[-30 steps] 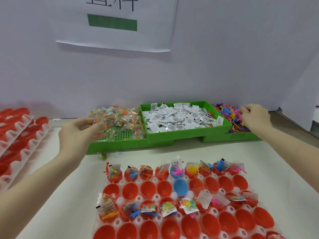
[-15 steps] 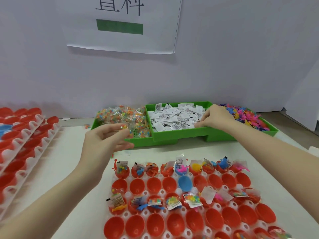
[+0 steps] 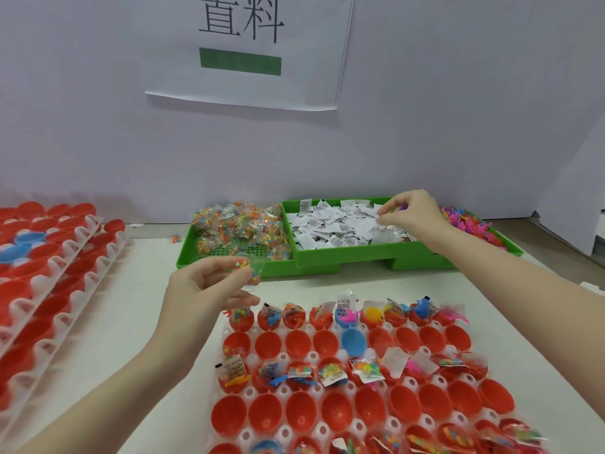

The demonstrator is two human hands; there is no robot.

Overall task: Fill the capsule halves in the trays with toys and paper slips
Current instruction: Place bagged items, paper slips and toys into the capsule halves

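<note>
Up close, the left hand [image 3: 209,290] hovers above the table [image 3: 147,290], just in front of the green bins, with its thumb and fingers pinching a small clear packet of coloured beads [image 3: 247,271]. It sits above the far left corner of the white tray [image 3: 248,355] of red capsule halves [image 3: 265,414]. The right hand [image 3: 409,214] reaches over the middle green bin [image 3: 343,257], its fingers curled and pinching at the paper slips [image 3: 334,224] piled there; a bit of purple shows between the fingers, though what it is cannot be told.

Left of that bin, a flatter green bin [image 3: 222,260] holds a heap of bead packets [image 3: 239,221]. On the right, behind the right wrist, a third green bin [image 3: 510,250] holds bright pink and mixed plastic toys [image 3: 465,221].

On the near tray, the farthest row of cups holds toys, packets and slips, and so does the third row. The second row is mostly bare, with one blue half [image 3: 353,342] among the red, and the fourth row is bare. At the left edge, stacked trays [image 3: 49,273] carry more red halves and a few blue ones. A paper sign [image 3: 248,50] with a green bar hangs on the wall behind.
</note>
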